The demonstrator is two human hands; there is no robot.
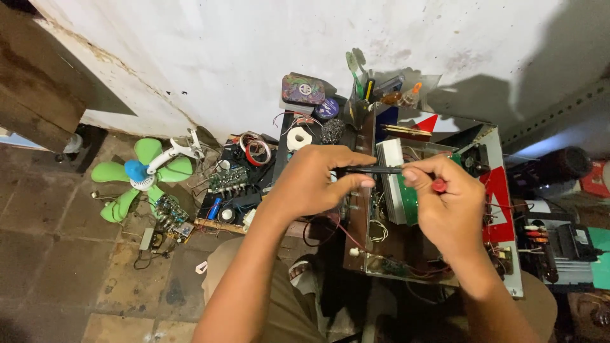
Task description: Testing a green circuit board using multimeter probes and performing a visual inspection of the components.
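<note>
- Nearest the lens: two bare forearms rising from the knees, floor tiles underneath.
- Left hand (316,181): closed in a pinch grip on the dark shaft end of a thin screwdriver (381,169), thumb and forefinger pressed together at the tip.
- Right hand (448,206): closed around the same screwdriver at its red handle end, red cap peeking out by the knuckles.
- Screwdriver held level between both hands, just above an open electronics chassis (502,190); judged light, stiff and slim, likely to roll in the fingers, so best taken at the thicker red handle, not the bare shaft.
- Far left on the floor: green fan blade (136,178) with a white clip part, well apart from the hands.
- Next along: loose circuit boards (229,180), tangled wires, a coil of red-and-white wire (255,149).
- Behind the left hand: white tape roll (298,138), patterned tin (303,88), round dark lid.
- Centre back: holder of pens and tools (363,89) against the wall.
- Under the hands: white-and-green block (397,184) inside the chassis, thin wiring all around; judged fragile and easy to snag.
- Far right: dark units with coloured plugs (559,244).
</note>
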